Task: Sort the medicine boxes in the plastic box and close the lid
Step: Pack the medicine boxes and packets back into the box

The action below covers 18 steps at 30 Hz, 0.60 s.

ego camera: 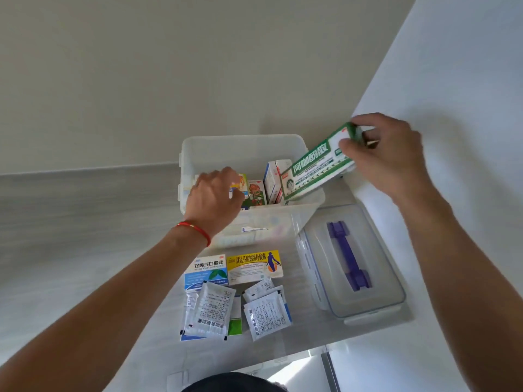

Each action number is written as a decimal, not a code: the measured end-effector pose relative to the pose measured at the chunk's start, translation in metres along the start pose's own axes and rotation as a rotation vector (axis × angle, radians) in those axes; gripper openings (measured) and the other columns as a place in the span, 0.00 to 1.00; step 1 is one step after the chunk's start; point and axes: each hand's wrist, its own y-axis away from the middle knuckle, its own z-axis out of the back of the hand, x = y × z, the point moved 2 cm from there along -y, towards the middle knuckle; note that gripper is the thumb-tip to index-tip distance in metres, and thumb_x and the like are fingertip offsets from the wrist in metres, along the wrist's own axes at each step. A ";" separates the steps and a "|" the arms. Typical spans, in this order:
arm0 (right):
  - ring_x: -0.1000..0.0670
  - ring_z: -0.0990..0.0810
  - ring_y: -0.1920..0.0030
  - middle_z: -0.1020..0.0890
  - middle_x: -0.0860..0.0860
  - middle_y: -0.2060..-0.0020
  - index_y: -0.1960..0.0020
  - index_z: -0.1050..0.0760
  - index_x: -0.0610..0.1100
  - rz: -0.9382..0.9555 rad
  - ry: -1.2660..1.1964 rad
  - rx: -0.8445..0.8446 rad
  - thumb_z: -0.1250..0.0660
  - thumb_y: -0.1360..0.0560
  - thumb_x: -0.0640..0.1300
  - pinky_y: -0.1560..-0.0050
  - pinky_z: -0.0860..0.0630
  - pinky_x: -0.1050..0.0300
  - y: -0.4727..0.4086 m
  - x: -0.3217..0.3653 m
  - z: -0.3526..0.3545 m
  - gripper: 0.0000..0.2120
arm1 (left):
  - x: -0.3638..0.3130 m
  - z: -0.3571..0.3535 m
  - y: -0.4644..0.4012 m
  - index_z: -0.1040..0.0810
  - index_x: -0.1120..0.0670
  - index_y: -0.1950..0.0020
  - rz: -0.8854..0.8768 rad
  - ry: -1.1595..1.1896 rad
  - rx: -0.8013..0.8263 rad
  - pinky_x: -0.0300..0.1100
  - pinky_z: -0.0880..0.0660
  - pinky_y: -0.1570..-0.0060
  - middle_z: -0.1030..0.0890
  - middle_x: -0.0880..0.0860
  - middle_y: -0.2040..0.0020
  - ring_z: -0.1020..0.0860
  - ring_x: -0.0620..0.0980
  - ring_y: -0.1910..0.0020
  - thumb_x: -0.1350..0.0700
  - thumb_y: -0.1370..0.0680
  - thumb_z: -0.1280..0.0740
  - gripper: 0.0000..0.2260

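I have the long green-and-white carton pinched at its far end in my right hand, thumb on the face and fingers curled behind. It hangs tilted, its low end over the right rim of the clear plastic box. I judge this the filling step, midway: several cartons already stand upright inside. My left hand reaches in among them, its fingers curled down on a small box, though I cannot tell whether it grips or only steadies. Next I think the long carton must tip upright or lie flat to fit the gap.

On the counter wait a blue carton, a yellow one and crinkly foil sachets. The translucent lid, with its purple handle, lies to the right.
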 end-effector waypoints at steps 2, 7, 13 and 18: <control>0.43 0.15 0.49 0.13 0.48 0.49 0.39 0.19 0.50 0.112 0.172 0.019 0.29 0.27 0.49 0.43 0.20 0.50 -0.004 0.009 -0.020 0.17 | 0.016 -0.014 -0.001 0.22 0.54 0.43 0.028 -0.157 0.047 0.50 0.25 0.50 0.17 0.56 0.50 0.24 0.58 0.45 0.52 0.22 0.39 0.12; 0.36 0.19 0.48 0.18 0.40 0.48 0.37 0.24 0.42 0.239 0.589 0.131 0.32 0.22 0.45 0.49 0.22 0.47 -0.014 0.019 -0.072 0.15 | 0.026 -0.030 0.000 0.21 0.53 0.43 -0.015 -0.330 0.068 0.51 0.25 0.54 0.18 0.56 0.55 0.25 0.58 0.48 0.48 0.20 0.46 0.18; 0.36 0.19 0.50 0.21 0.38 0.50 0.40 0.27 0.37 0.245 0.800 0.181 0.35 0.23 0.32 0.61 0.27 0.48 -0.002 0.013 -0.126 0.12 | 0.026 -0.030 -0.001 0.21 0.54 0.41 -0.012 -0.353 0.097 0.51 0.24 0.53 0.18 0.56 0.54 0.25 0.57 0.47 0.46 0.20 0.49 0.21; 0.39 0.20 0.43 0.19 0.40 0.45 0.39 0.24 0.39 0.157 0.843 0.321 0.30 0.21 0.40 0.55 0.26 0.49 0.004 -0.016 -0.139 0.12 | 0.026 -0.030 -0.001 0.22 0.54 0.45 -0.022 -0.363 0.095 0.50 0.26 0.58 0.19 0.55 0.57 0.26 0.55 0.50 0.46 0.21 0.51 0.21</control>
